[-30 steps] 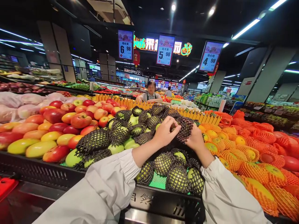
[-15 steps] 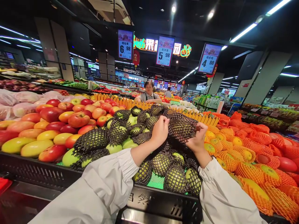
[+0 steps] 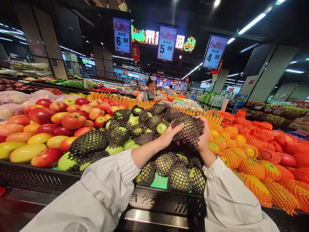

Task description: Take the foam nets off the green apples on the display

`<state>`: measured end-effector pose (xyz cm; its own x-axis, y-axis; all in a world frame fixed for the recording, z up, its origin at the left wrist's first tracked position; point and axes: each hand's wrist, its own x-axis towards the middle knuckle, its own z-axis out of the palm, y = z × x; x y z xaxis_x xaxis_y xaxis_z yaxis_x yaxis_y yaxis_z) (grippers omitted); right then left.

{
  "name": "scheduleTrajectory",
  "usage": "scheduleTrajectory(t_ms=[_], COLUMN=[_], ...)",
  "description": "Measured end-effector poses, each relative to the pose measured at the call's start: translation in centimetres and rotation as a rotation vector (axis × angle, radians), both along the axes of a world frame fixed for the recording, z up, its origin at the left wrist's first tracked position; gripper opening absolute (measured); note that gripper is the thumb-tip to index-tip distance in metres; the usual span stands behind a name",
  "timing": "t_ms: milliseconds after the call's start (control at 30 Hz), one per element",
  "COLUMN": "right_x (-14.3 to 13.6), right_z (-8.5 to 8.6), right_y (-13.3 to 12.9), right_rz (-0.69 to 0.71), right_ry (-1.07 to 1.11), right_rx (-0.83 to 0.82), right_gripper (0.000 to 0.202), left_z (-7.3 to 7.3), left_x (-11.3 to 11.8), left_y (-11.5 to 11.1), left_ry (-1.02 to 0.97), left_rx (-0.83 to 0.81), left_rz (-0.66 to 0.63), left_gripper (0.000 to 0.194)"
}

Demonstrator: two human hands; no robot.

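Note:
Both of my hands cup one green apple wrapped in a black foam net, held just above a pile of net-wrapped green apples. My left hand supports it from the left and below, fingers spread along the net. On the other side, my right hand wraps around the fruit. White sleeves cover both forearms. More netted green apples lie beneath my wrists in the black crate.
Red and yellow apples and mangoes fill the bin to the left. Oranges in orange foam nets lie to the right. A person stands behind the display. Price signs hang overhead.
My hands stretched the black net around the fruit, then closed in; now they cup the netted apple from both sides. The view tilted slightly upward.

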<state>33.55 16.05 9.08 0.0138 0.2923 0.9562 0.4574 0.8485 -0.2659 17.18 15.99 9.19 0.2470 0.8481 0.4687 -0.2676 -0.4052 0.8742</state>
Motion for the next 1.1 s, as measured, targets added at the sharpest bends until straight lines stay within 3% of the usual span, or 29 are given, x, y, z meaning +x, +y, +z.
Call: scheduleTrajectory(t_ms=[200,300,433,567,700,800,933,1000,1100], right_x=[0.1,0.6,0.7,0.2,0.4,1.5,2.5,2.1,0.4], right_z=[0.4,0.6,0.9,1.2,2.1,3.3,4.5,4.2,2.9], right_y=[0.6,0.3,-0.4,-0.8,-1.3,-2.3,-3.2,-3.3,-3.2], right_rz=[0.114,0.003,-0.161,-0.224,-0.146,-0.170,-0.166,-0.186,-0.330], right_ry=[-0.102,-0.046,-0.001,-0.341,-0.526,-0.575,-0.678,-0.750,-0.913], right_rx=[-0.039,-0.019,-0.008,-0.012,-0.074,-0.209,-0.462,-0.569,-0.731], right_gripper=[0.051,0.044,0.059,0.085,0.069,0.066,0.068,0.067,0.066], left_z=[-0.3,-0.4,-0.2,-0.1,-0.3,-0.3,-0.1,0.0,0.0], left_x=[0.5,0.1,-0.5,-0.8,-1.1,-1.5,-1.9,-2.0,-1.9], left_y=[0.0,0.2,0.6,0.6,0.7,0.8,1.1,1.3,1.3], left_ry=[-0.125,-0.099,-0.009,0.038,0.238,0.376,0.294,0.250,0.243], left_rx=[-0.096,-0.039,0.165,0.210,0.225,0.263,0.298,0.293,0.295], left_rz=[-0.026,0.043,0.177,0.149,0.112,0.180,0.286,0.311,0.329], left_gripper=[0.036,0.042,0.055,0.056,0.054,0.049,0.058,0.058,0.058])
